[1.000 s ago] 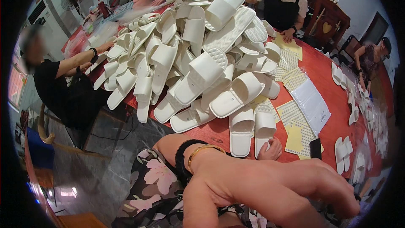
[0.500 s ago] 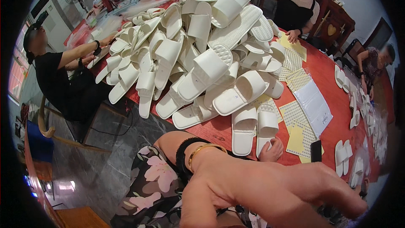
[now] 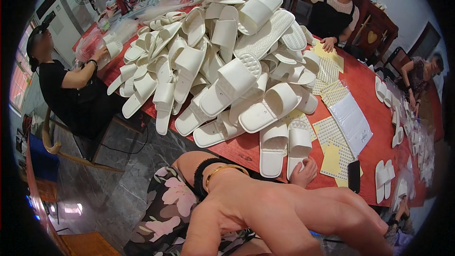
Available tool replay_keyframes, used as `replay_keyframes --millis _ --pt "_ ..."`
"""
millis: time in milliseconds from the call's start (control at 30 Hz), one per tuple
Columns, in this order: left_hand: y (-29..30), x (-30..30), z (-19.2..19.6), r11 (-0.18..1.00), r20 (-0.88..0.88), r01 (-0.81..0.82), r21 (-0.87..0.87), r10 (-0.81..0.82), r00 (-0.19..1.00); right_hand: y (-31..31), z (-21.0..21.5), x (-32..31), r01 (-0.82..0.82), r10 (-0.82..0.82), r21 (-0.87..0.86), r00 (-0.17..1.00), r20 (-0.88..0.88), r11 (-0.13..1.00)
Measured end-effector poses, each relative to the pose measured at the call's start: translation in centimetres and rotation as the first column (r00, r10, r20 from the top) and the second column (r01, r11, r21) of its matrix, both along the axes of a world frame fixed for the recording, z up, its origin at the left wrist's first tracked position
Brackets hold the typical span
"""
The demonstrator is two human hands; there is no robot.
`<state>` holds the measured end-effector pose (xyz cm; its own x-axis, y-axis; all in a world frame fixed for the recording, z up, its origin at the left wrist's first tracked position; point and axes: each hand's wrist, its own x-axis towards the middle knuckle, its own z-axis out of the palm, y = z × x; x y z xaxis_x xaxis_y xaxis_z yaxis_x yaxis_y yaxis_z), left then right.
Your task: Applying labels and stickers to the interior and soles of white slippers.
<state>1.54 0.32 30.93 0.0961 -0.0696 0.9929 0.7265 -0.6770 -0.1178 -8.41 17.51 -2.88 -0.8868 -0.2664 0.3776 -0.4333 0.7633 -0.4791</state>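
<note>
My left hand (image 3: 279, 208), with a gold bracelet and black band at its wrist, looms large in the foreground. It is palm down, fingers stretched to the right and the thumb apart, holding nothing. Behind it my right hand (image 3: 304, 172) lies at the table edge, fingers curled at the heel of a white slipper (image 3: 299, 147); its forearm is hidden. A second white slipper (image 3: 273, 154) lies alongside, to the left. Beyond these rises a big heap of white slippers (image 3: 230, 83) with quilted insoles.
Yellow sticker sheets (image 3: 332, 132), a clear plastic packet (image 3: 351, 123) and a black phone (image 3: 354, 176) lie on the red table (image 3: 374, 132). Paired slippers (image 3: 385, 180) line its right side. Co-workers sit at left (image 3: 66, 85), far side (image 3: 332, 14) and right (image 3: 422, 76). A wooden chair (image 3: 52, 142) stands lower left.
My left hand has shifted slightly left and down. The person at left has drawn back from the heap, now holding slippers. The far person's arm now stretches left behind the heap.
</note>
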Motion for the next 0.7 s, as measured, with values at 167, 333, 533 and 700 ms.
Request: replay_keyframes --millis 167,333,533,700 --pt "-0.06 0.28 0.41 0.999 0.007 0.029 -0.014 -0.029 1.0 -0.35 -0.45 -0.08 0.001 -0.001 0.008 1.0 -0.012 1.0" --pt "-0.16 0.68 0.1 0.997 0.016 0.077 -0.013 -0.077 0.997 0.17 -0.4 -0.27 -0.003 0.003 0.001 1.0 0.004 1.0" --pt "-0.51 0.62 0.42 0.993 0.027 0.114 -0.021 -0.114 0.993 -0.04 0.1 -0.16 -0.007 0.007 0.025 1.0 -0.017 1.0" --pt "-0.39 0.46 0.5 0.989 0.036 0.144 -0.027 -0.143 0.989 0.12 -0.1 -0.17 0.0 0.001 0.017 1.0 -0.005 1.0"
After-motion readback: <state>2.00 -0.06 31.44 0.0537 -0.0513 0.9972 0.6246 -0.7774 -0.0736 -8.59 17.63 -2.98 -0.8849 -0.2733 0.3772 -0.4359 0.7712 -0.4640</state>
